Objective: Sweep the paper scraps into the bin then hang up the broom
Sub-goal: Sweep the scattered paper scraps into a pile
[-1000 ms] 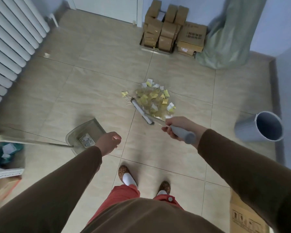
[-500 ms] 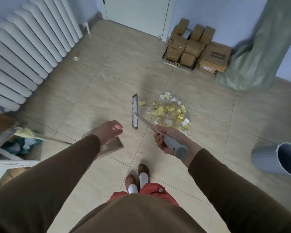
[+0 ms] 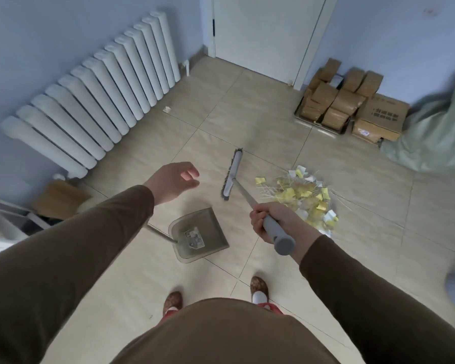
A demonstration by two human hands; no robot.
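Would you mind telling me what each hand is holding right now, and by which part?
The right hand grips the broom near the top end of its grey handle. The left hand is open and holds nothing.

Right hand (image 3: 269, 222) gripping broom (image 3: 233, 176), left hand (image 3: 174, 181) loose above dustpan (image 3: 199, 233), paper scraps (image 3: 304, 198) beside
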